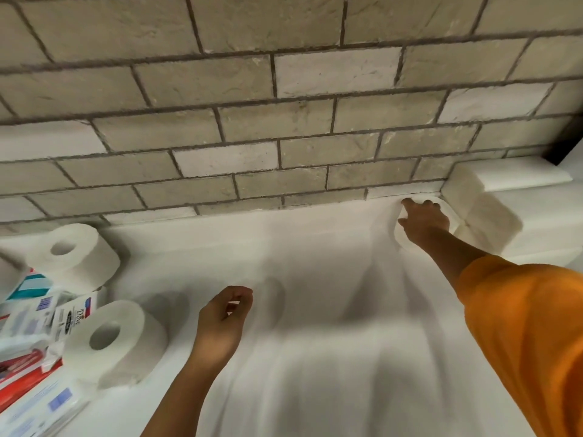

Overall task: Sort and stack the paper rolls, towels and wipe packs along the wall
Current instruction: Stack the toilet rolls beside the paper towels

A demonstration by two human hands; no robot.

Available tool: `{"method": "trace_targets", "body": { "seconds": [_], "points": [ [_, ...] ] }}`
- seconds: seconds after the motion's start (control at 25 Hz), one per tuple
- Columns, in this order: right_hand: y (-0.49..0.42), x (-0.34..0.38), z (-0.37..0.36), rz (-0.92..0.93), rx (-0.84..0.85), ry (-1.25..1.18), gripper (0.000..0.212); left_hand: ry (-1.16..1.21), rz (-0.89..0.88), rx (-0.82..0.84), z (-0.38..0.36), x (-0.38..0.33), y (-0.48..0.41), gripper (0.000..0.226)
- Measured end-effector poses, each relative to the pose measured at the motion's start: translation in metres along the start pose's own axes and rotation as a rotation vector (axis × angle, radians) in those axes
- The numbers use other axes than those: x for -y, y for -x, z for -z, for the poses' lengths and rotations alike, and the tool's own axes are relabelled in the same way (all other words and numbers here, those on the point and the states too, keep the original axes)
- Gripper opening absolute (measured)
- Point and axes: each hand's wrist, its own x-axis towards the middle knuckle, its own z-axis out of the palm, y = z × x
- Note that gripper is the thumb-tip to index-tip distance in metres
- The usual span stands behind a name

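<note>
While right hand (424,220) grips a paper roll (401,239) by the wall (252,121), left hand (220,323) loosely curled, empty

Right hand (424,220) covers most of the roll (400,239) at the wall. Only the roll's rim shows, core hidden. White stack (482,212) just right of it is smeared by blur: can't tell towels from rolls, can't count them. Packs (28,326) at left are cut by the frame edge and overlap, print mostly unreadable. Orange sleeve (530,342) runs off the right edge, left forearm (170,405) off the bottom. Dark patch (560,149) behind the stack: can't identify.
</note>
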Motion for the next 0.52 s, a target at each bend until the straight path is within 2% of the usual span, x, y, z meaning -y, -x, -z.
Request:
{"method": "trace_targets", "body": {
  "seconds": [0.12,0.2,0.28,0.36,0.44,0.52],
  "points": [
    [0.014,0.0,0.007,-0.005,-0.017,0.066,0.059,-0.052,-0.072,-0.103,0.025,0.003,0.014,0.016],
    [0.034,0.006,0.012,-0.021,-0.091,0.137,0.062,-0.101,-0.125,-0.223,0.045,0.007,0.023,0.015],
    [0.063,0.019,0.012,0.016,-0.186,0.071,0.06,-0.168,-0.171,-0.367,0.068,0.011,0.033,0.014],
    [0.1,0.038,0.011,0.092,-0.254,-0.078,0.057,-0.357,-0.217,-0.497,0.095,0.022,0.036,0.013],
    [0.141,0.062,0.01,0.126,-0.23,-0.214,0.051,-0.699,-0.206,-0.57,0.124,0.044,0.032,0.04],
    [0.187,0.089,0.008,0.143,-0.142,-0.3,0.047,-0.898,-0.067,-0.548,0.144,0.067,0.027,0.061]
  ]
}}
